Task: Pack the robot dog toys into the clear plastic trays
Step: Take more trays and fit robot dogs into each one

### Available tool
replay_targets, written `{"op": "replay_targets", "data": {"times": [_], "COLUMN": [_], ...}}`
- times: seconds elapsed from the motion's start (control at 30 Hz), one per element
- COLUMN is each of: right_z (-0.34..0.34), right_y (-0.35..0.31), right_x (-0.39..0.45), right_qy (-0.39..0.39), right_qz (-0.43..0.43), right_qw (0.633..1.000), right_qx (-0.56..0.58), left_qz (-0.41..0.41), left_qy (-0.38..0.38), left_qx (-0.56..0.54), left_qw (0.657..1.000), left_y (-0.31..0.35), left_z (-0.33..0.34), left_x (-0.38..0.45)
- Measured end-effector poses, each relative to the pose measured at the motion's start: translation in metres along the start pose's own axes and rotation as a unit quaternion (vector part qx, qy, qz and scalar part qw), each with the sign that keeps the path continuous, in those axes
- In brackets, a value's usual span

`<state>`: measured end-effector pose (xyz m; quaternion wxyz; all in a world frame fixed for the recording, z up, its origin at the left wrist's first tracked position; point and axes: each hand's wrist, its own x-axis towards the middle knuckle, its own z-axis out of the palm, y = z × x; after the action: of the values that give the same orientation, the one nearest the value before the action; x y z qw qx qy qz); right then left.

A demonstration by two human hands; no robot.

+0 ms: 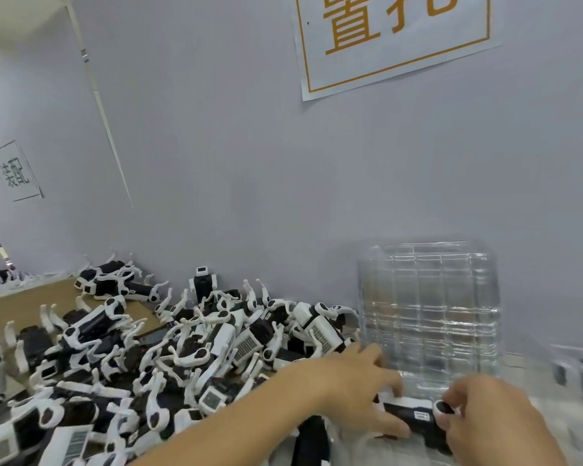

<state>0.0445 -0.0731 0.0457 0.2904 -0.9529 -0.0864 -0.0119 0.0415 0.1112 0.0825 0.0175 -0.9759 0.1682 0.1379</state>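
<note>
A black and white robot dog toy [414,415] lies low at the right, held between both my hands. My left hand [360,395] grips its left end with curled fingers. My right hand [488,422] grips its right end near a round white and black joint. Under the toy a clear plastic tray [384,449] shows faintly, blurred. A tall stack of clear plastic trays [428,314] stands just behind my hands against the wall. A big heap of robot dog toys [182,348] covers the table to the left.
A brown cardboard box [24,301] sits at the far left under part of the heap. Blurred black and white items [576,371] lie at the right edge. The grey wall with a paper sign [394,42] rises close behind everything.
</note>
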Motion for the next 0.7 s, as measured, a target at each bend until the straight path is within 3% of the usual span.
{"op": "replay_targets", "data": {"times": [0.07,0.23,0.4,0.57,0.7], "right_z": [0.000,0.001,-0.004,-0.002,-0.003], "right_y": [-0.001,-0.002,0.004,0.006,0.008], "right_x": [-0.002,-0.005,-0.004,-0.005,-0.004], "right_qy": [-0.003,0.016,0.043,0.050,0.052], "right_qz": [-0.003,-0.004,-0.009,-0.010,-0.013], "right_qw": [1.000,1.000,0.998,0.998,0.998], "right_qx": [-0.003,-0.005,0.042,0.047,0.031], "left_qz": [-0.020,-0.034,-0.057,-0.121,-0.099], "left_qy": [-0.007,0.034,-0.072,0.026,0.085], "left_qx": [0.016,-0.109,-0.122,-0.133,-0.156], "left_qw": [1.000,0.993,0.988,0.983,0.979], "left_y": [0.006,0.010,0.028,0.049,0.043], "left_z": [0.006,0.005,-0.005,0.021,0.034], "left_x": [0.006,0.001,-0.005,0.006,0.002]}}
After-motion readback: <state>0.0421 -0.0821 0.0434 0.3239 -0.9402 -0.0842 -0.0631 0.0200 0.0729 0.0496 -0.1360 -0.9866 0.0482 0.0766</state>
